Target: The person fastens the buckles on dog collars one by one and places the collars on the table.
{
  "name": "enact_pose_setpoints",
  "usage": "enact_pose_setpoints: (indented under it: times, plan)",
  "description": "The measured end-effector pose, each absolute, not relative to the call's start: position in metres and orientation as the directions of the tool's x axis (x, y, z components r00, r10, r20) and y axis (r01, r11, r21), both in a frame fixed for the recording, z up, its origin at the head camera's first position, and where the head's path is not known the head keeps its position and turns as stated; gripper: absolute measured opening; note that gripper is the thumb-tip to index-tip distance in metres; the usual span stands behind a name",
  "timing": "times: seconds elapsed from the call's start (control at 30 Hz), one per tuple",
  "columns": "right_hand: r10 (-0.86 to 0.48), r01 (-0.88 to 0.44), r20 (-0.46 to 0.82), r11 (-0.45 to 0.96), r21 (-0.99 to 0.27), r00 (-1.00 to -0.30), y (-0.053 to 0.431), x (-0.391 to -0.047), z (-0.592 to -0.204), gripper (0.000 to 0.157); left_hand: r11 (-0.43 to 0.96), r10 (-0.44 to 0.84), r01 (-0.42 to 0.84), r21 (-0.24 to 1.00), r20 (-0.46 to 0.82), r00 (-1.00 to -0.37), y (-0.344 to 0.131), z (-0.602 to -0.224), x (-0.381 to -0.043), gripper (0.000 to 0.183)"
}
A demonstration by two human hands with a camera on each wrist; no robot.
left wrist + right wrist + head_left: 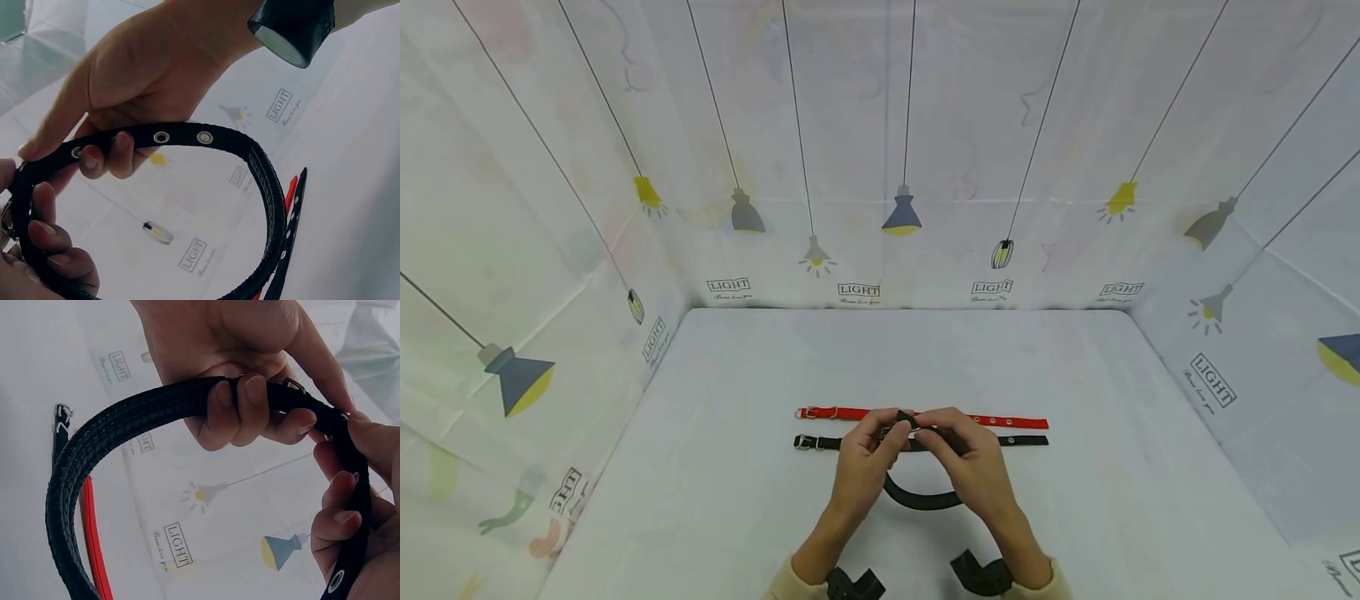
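Both hands hold one black collar (922, 502), bent into a loop that hangs below the fingers, its lower stretch thick and padded. With thumb and fingers my left hand (865, 467) grips the strap end with metal eyelets (161, 137). My right hand (977, 471) holds the other end, its fingers curled round the band near a metal buckle (294, 384). The two ends meet between the fingertips. How far the strap passes through the buckle is hidden by fingers. Behind the hands, a red collar (850, 413) and a second black collar (1024, 440) lie flat and roughly parallel.
The collars lie on a white table (737, 517). White cloth printed with hanging lamps (902, 215) stands behind it and along both sides. Dark camera straps (983, 575) sit at both wrists, beside pale sleeves (793, 583).
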State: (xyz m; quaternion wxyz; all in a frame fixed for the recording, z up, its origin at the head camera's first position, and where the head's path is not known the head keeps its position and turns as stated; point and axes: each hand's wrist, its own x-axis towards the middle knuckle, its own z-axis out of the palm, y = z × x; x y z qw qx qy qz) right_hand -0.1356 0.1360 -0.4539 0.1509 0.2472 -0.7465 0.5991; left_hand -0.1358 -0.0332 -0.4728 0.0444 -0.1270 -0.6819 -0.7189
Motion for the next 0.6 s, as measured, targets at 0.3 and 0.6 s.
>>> enact_pose_setpoints:
  times: [0.3,0.6]
  plan:
    - [-0.176,-0.508,0.483,0.147,-0.849,-0.858,0.1324,-0.1355,-0.4553,0.019,-0.129,0.141,0.235,0.963,0.252,-0.957,-0.0318,-0.4745,-0.1366,0.02]
    - [-0.152,-0.47,0.446,0.205,-0.859,-0.882,0.1303,-0.1338,-0.4523,0.013,-0.193,0.14,0.221,0.956,0.249,-0.958,-0.0311,-0.4774,-0.1353,0.022]
